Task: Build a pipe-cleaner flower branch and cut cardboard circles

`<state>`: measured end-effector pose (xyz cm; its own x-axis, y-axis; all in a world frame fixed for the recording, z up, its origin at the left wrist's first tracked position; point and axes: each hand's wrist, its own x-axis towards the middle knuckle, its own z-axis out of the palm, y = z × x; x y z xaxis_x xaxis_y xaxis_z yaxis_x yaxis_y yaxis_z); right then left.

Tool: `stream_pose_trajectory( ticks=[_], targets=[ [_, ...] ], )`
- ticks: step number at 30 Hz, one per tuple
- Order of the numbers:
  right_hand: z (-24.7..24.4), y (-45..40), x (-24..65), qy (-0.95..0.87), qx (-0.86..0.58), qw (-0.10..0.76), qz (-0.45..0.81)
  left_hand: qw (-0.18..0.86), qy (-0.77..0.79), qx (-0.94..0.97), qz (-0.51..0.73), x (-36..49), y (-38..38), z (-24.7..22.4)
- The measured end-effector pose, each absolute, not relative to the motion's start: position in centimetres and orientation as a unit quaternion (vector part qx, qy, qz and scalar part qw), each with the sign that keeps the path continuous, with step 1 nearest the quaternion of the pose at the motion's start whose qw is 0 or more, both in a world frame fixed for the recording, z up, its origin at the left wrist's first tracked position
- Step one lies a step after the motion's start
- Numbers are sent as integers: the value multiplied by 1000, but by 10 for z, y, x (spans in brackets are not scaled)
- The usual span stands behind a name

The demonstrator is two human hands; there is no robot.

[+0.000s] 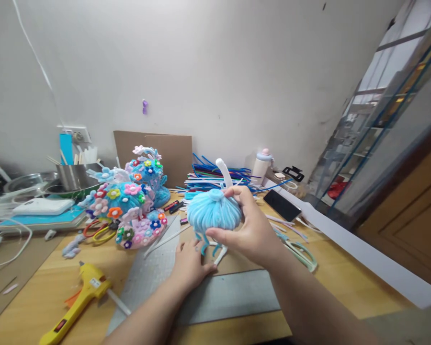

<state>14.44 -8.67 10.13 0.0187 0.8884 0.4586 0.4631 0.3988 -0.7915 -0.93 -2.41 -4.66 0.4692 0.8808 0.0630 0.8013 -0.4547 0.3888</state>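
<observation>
In my right hand (255, 231) is a light-blue fuzzy pipe-cleaner pumpkin (212, 213), its thumb on the side and its fingers near the top. A thick white stem (223, 173) rises from the pumpkin, and blue strand ends (203, 245) hang beneath. My left hand (188, 261) rests low on the work surface with fingers apart, just below the pumpkin. Close to its fingertips, a white strip (221, 256) lies on brown cardboard (237, 261) over a grey cutting mat (233, 297).
Flower-covered pipe-cleaner pieces (131, 203) stand left of the mat. A yellow glue gun (89, 287) lies at front left. Behind are loose pipe cleaners (215, 177) and a bottle (262, 167). A phone (282, 205) and green-handled scissors (303, 256) lie to the right.
</observation>
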Motion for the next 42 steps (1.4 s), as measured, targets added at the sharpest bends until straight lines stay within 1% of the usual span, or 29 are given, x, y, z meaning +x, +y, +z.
stream_pose_trajectory(
  ticks=[4, 15, 21, 26, 35, 42],
  targets=[
    [107, -75, 137, -650, -476, 538, 248, 161, 505, 839, 126, -9, -24, -45],
    [118, -63, 153, -671, -331, 571, 338, 176, 495, 842, 126, -9, -26, -41],
    [117, -62, 150, -656, -325, 574, 367, 178, 492, 842, 132, -10, -27, -39],
    [113, -60, 150, -658, -320, 585, 351, 178, 493, 841, 133, -10, -26, -40],
    [112, -59, 146, -674, -371, 547, 330, 175, 488, 843, 143, -10, -25, -44],
    [120, -56, 138, -642, -382, 554, 368, 177, 485, 846, 137, -11, -24, -43]
  ],
)
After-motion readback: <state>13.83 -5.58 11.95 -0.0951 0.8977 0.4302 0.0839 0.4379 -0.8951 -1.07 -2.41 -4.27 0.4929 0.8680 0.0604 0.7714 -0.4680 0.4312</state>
